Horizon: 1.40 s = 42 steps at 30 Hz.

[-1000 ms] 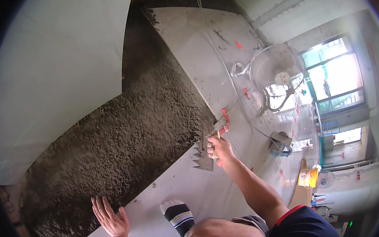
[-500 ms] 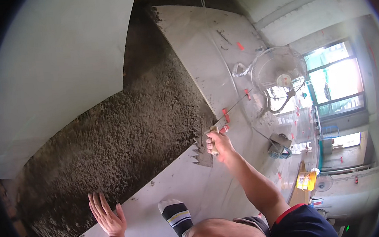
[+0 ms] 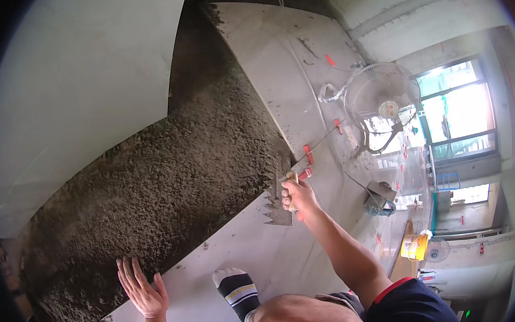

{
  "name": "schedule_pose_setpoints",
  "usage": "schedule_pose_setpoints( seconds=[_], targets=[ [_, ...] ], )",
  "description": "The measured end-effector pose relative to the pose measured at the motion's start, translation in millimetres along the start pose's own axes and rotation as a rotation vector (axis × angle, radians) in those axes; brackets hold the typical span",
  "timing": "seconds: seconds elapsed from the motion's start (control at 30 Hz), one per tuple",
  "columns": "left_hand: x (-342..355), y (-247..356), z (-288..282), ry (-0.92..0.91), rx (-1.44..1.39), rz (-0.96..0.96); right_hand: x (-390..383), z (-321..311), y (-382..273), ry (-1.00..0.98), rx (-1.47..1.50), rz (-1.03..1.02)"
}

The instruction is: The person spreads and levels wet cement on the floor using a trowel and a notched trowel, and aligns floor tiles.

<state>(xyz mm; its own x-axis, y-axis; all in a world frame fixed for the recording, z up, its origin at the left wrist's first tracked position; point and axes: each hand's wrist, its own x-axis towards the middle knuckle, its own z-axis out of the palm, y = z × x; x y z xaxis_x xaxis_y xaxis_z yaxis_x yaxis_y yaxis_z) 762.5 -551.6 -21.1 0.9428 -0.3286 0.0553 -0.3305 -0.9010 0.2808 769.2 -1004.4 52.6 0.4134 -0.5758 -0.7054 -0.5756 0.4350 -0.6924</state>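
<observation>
My right hand [image 3: 298,196] is closed round the pale handle of a notched trowel [image 3: 279,212]. Its toothed metal blade lies across the corner where the light floor tiles meet the mortar bed, and the far end of the blade blends into the mortar. My left hand [image 3: 142,291] rests with its fingers stretched out, holding nothing. Those fingertips reach over the rough dark mortar [image 3: 168,180], while the palm is above the edge of the near tile [image 3: 196,299].
A large pale panel [image 3: 93,71] borders the mortar on the left. Red tile-levelling wedges [image 3: 309,155] sit along the joint beside the trowel. Farther right are a fan [image 3: 386,105] with a trailing cable and a yellow bucket [image 3: 414,247]. My socked foot [image 3: 236,293] stands on the near tile.
The view has shifted slightly. My right hand keeps its grip on the trowel in almost the same spot, and my left hand stays spread at the mortar's edge.
</observation>
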Motion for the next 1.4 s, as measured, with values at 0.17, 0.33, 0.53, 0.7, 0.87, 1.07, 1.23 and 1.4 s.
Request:
schedule_pose_setpoints(
  seconds=[0.17, 0.33, 0.53, 0.7, 0.87, 1.07, 1.23, 1.4],
  targets=[
    [1, -5, -1, 0.021, 0.014, -0.001, -4, 5, 0, 0.052, -0.002, 0.017],
    [-2, -2, -4, 0.024, -0.028, -0.032, -7, 9, 1, 0.058, 0.044, 0.013],
    [-4, -4, -2, -0.002, -0.008, -0.043, -19, 38, -26, -0.093, -0.077, 0.050],
    [-2, -2, -7, -0.030, -0.023, -0.052, 46, 109, -79, -0.314, -0.249, -0.149],
    [-1, 3, -7, -0.040, -0.030, -0.065, 113, 164, -102, -0.291, -0.278, -0.288],
    [0, -1, -7, -0.031, -0.036, -0.068, 132, 191, -108, -0.204, -0.202, -0.253],
    [2, -1, -7, -0.037, -0.053, -0.063, 136, 186, -109, -0.148, -0.173, -0.244],
    [2, -1, -8, -0.056, -0.066, -0.066, 127, 180, -106, -0.150, -0.194, -0.262]
  ],
)
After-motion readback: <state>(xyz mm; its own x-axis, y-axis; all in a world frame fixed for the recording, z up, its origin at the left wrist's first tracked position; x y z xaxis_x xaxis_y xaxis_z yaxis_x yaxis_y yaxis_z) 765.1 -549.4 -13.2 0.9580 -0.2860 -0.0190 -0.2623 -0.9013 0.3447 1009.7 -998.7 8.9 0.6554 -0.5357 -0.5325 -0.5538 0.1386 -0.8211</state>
